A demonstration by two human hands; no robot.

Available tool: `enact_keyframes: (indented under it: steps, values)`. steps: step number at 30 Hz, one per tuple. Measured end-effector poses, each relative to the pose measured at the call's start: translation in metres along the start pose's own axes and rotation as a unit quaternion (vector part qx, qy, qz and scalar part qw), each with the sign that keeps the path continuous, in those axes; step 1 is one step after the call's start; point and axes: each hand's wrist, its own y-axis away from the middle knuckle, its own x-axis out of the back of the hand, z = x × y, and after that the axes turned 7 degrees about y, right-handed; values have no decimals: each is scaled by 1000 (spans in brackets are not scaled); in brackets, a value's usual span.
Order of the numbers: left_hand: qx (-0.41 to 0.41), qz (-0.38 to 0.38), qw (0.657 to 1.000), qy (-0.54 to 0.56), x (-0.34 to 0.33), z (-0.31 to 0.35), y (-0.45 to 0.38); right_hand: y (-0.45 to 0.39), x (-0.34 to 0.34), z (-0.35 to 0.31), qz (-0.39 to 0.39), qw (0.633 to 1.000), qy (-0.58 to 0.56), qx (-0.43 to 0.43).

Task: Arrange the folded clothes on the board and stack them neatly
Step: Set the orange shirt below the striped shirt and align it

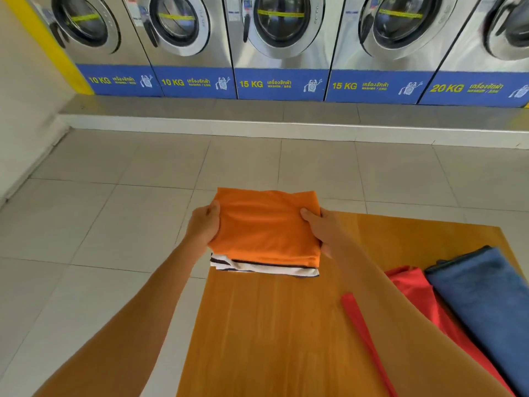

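Now the left hand (203,228) is gripping one side of the folded orange garment (266,227) while the right hand (322,227) is gripping the other, probably squaring it over the striped white piece (266,269) at the far corner of the board (272,333). Red cloth (415,293) and blue cloth (481,290) are waiting rightward.

Light: bright, even, soft daylight
Glare: sheen on washer doors (282,21) at 12 o'clock
Blur: slight throughout
Distortion: wide-angle bending at 3 and 9 o'clock
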Motion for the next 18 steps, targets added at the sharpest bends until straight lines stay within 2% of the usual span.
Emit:
enact_keyframes:
  steps: [3,8,18]
  values:
    - [43,-14,998,-39,-14,-30,-11,-15,-1,17,3,1000,25,-10]
    - [47,-19,999,-19,-11,-39,-24,-22,5,21,-6,1000,13,1]
    - [33,58,998,-2,5,-47,-3,1,12,22,79,993,79,41]
